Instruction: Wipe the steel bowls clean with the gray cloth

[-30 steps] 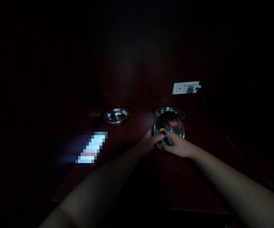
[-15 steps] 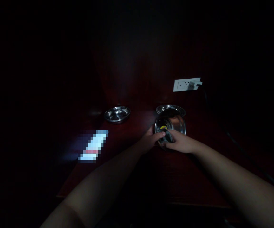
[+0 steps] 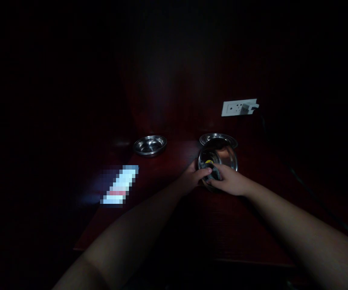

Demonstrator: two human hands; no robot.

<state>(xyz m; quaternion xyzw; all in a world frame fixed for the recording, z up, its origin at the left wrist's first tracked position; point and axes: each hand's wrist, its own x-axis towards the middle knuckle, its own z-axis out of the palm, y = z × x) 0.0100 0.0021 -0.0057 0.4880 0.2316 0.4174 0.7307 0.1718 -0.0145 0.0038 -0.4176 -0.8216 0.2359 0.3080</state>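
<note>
A shiny stainless steel dish (image 3: 228, 158) is tilted up in front of me, with a small yellow patch (image 3: 209, 162) on its face. My left hand (image 3: 194, 178) is closed on the dish's left edge, its thumb reaching over the front. A dark, patterned piece of cloth (image 3: 214, 173) lies bunched against the dish, and the fingers of my right hand (image 3: 231, 182) are closed around it. The left thumb touches this cloth too. Just behind stands a second steel dish (image 3: 206, 139), partly hidden by the held one.
To the left, another steel dish (image 3: 150, 150) rests on the dark red table (image 3: 246, 229). Nearer me is a bright, pixelated flat object (image 3: 121, 187). A white wall socket (image 3: 231, 108) holds a plug, and a cable (image 3: 309, 191) runs down at the right. Much of the surroundings is dark.
Everything has shifted very slightly to the right in the view. Both hands keep the same hold on the dish and cloth.
</note>
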